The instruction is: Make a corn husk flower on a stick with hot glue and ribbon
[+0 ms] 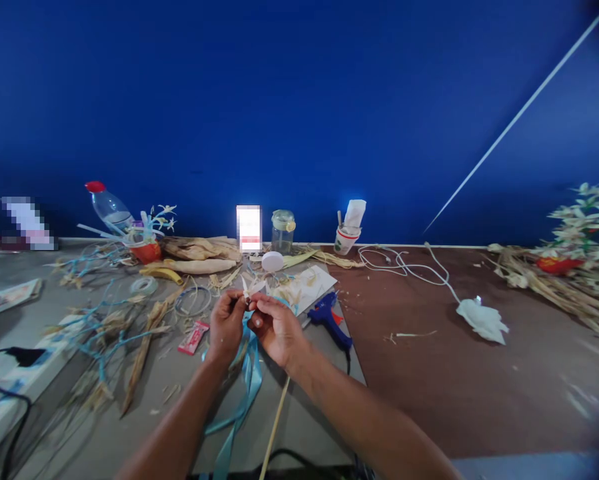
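Note:
Both hands meet over the middle of the work surface. My left hand (229, 325) is closed in a pinch around the base of a small pale flower (246, 288) with pointed petals. My right hand (279, 328) pinches at the same spot, its fingertips almost touching the left ones. Just where the two grips part on the stem is hidden by the fingers. Light-blue ribbon (250, 373) hangs beneath the hands toward the front edge. A thin straw-coloured stalk (275, 427) runs from under my right wrist to the front. A blue glue gun (330, 321) lies right of my right hand.
Leftward lie blue-wrapped stems (102, 363), a red packet (194, 337), dried husks (204, 250) and a power strip (24, 393). Behind stand a lit phone (249, 228), a glass jar (282, 237) and a paper cup (346, 241). A white cable (442, 270) crosses the brown board.

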`<state>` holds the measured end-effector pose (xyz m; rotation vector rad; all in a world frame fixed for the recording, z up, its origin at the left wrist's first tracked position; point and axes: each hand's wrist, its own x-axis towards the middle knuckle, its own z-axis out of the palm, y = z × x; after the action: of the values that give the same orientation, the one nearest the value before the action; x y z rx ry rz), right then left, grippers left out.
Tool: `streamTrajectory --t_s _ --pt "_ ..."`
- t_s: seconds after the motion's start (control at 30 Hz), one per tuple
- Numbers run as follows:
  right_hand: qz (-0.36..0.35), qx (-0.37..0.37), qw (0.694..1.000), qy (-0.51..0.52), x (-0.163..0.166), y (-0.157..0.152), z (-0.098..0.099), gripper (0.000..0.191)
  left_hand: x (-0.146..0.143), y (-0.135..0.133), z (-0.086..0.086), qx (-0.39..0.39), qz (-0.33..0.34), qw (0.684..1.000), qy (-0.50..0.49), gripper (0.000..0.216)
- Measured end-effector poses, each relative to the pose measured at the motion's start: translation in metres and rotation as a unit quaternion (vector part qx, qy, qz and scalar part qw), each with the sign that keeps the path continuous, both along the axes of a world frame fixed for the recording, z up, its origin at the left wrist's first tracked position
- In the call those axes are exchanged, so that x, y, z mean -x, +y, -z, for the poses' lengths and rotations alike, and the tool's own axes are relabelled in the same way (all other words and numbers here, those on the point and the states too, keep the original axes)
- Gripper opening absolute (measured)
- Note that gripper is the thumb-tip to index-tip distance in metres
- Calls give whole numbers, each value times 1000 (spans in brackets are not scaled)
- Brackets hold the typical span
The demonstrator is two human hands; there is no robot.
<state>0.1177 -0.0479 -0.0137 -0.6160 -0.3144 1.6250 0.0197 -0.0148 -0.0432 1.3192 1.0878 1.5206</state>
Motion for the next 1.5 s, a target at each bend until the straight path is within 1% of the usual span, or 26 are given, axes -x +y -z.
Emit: streamTrajectory --t_s 0.17,0.3,0.4,0.47,0.57,0.67,0.77,0.93,1.13,1.23,1.33,1.4,1.5 --pt "13 -18 999 -25 3 1 6 14 1 1 1 3 -16 1000 18 11" --pt "15 -38 998 -46 7 -2 6 18 3 1 3 -11 -35 999 30 11" --pt "5 -39 998 -43 7 -6 5 22 3 -1 2 -26 -56 995 73 13" --pt "0 -40 999 -37 6 -8 5 21 3 -3 0 -37 -59 991 116 14" --pt "0 -47 999 -26 1 -10 6 19 2 -7 -5 -60 -44 985 155 16" --pt "3 -44 999 -11 -2 -10 7 22 1 -9 -6 -90 -21 982 162 14" --pt "2 -33 999 -8 -5 -10 7 21 1 -8 -5 -112 -6 979 169 12" --pt "-4 -22 1000 -17 -6 -10 11 19 0 -6 -2 -97 -10 981 169 14" --pt "9 -14 1000 -20 -7 -8 17 23 0 -5 -3 -91 8 982 166 14" --pt "25 -15 998 -55 -6 -6 20 18 -1 -5 -2 -81 1 983 167 12" --pt "59 -22 989 -132 -4 -4 23 13 -3 -4 0 -71 -6 986 154 11" --pt "77 -23 980 -184 -3 -3 25 13 -5 -4 0 -70 -14 989 129 12" --pt "78 -31 971 -225 -1 -4 25 17 -6 -4 -2 -50 -14 996 79 13"
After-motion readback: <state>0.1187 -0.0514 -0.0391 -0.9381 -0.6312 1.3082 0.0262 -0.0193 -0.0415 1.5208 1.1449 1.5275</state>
